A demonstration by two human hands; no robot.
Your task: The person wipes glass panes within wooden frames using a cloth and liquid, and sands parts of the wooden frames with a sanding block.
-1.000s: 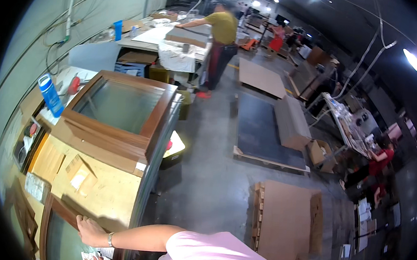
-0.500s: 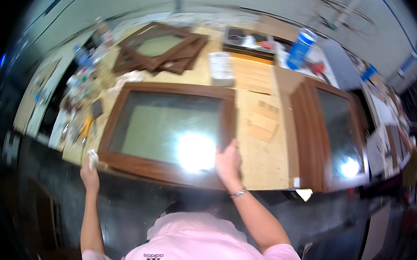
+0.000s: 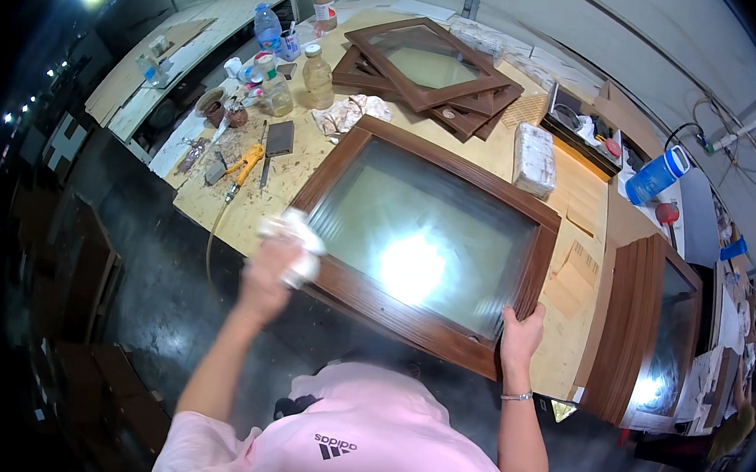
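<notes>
A brown wooden framed glass panel (image 3: 452, 173) lies on the workbench before me, a bright light glaring off its pane. My left hand (image 3: 265, 282) is closed round a crumpled white cloth (image 3: 299, 241), at the panel's near left corner. Motion blurs the cloth, and I cannot tell whether it presses on the wood. With thumb on top, my right hand (image 3: 522, 338) grips the panel's near right corner; its other fingers are mostly hidden under or behind the edge.
Several matching frames (image 3: 406, 89) are piled at the back, and more (image 3: 625, 341) are stacked at the right. A yellow-handled tool with a hose (image 3: 247, 167), a dark sanding block (image 3: 280, 138), jars (image 3: 319, 78) and a stained rag (image 3: 349, 114) lie left. A wrapped white block (image 3: 534, 162) sits behind the panel.
My view has swung left. The left hand with the cloth has come from beside the near left corner onto that corner. My right hand has slid down the right edge to its near corner.
</notes>
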